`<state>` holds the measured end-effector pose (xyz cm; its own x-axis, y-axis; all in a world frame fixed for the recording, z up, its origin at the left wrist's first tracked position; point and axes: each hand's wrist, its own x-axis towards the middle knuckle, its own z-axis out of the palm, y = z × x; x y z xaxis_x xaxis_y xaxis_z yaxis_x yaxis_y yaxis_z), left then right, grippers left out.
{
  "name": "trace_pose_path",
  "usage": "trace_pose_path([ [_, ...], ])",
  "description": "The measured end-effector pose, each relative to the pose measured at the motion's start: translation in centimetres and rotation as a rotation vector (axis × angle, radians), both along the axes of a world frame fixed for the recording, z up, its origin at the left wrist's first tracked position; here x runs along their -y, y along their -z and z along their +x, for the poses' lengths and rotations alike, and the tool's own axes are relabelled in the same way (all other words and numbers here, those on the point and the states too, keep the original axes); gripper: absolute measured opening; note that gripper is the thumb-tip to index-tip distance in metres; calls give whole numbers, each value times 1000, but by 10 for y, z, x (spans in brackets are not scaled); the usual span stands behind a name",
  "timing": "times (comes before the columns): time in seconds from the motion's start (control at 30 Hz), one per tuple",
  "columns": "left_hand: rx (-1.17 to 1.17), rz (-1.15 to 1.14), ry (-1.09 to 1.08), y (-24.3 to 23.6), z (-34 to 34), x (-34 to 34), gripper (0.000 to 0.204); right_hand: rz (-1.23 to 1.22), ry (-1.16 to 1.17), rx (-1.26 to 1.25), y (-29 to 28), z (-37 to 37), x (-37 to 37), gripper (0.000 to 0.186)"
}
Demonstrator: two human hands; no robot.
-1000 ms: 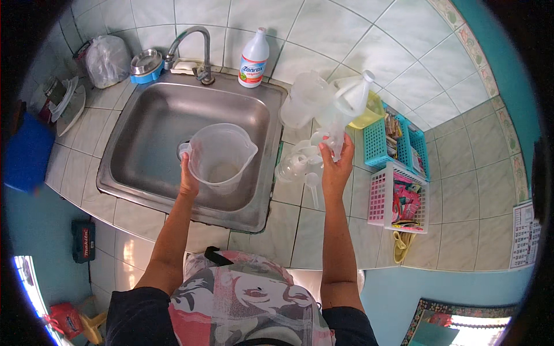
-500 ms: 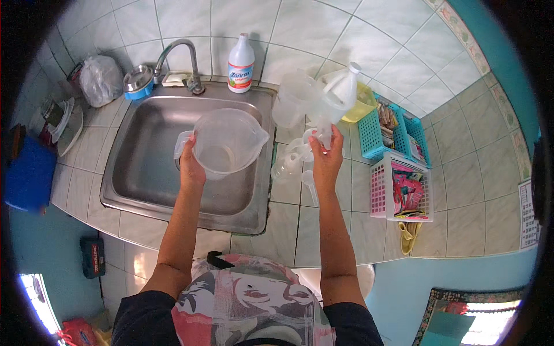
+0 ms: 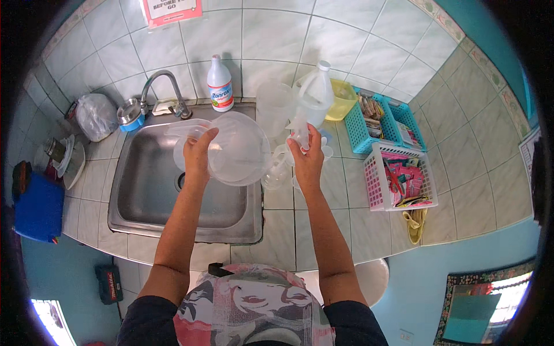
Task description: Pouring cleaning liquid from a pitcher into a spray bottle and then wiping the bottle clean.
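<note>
Over the right half of the steel sink (image 3: 130, 222), my left hand (image 3: 197, 158) is closed on the handle side of a clear plastic pitcher (image 3: 239, 153). The pitcher is tipped, its round base turned toward me. To the right, above the counter, my right hand (image 3: 307, 160) pinches a small translucent plastic piece (image 3: 299, 128); its exact kind is unclear. Several small clear plastic cups (image 3: 276, 176) stand beside and partly behind that hand. Just beyond are another clear plastic pitcher (image 3: 273, 104) and a large translucent jug with a white cap (image 3: 316, 95).
A white bottle (image 3: 220, 86) stands behind the sink, right of the curved faucet (image 3: 164, 75). A yellow container (image 3: 341, 98), a blue basket (image 3: 358, 135) and a white basket (image 3: 374, 184) line the right side. A clear bag (image 3: 97, 117) and blue box (image 3: 39, 202) sit left.
My left hand has tipped the pitcher, turning its base toward me. My right hand has shifted slightly left with the small plastic piece. The view has also moved.
</note>
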<state>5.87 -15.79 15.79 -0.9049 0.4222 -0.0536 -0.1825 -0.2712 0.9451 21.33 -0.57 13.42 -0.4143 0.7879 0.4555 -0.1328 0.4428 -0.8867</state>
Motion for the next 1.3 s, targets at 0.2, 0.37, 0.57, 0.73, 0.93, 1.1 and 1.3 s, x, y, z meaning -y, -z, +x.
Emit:
trace_pose_path([
  [0.2,-89,-122,18,3,-20,-15,41,78,58,93,7,-3,-6,49],
  [0.37,-170,-173,-4,-10,-11,-26,43,25,4,37,11,0,-10,49],
  [0.57,-284,-270,19,-11,-14,-29,41,21,6,33,13,-3,-8,50],
  [0.73,-422,-390,7,-7,-20,-32,47,22,23,64,14,-4,-9,51],
  [0.93,-502,-428,-8,-10,-19,-36,49,15,19,61,17,-4,-11,51],
  [1.1,-518,-444,13,-22,-10,-35,49,37,11,32,16,-5,-10,51],
  [1.3,-471,-452,7,-28,-4,-38,45,105,45,58,10,-4,-8,51],
])
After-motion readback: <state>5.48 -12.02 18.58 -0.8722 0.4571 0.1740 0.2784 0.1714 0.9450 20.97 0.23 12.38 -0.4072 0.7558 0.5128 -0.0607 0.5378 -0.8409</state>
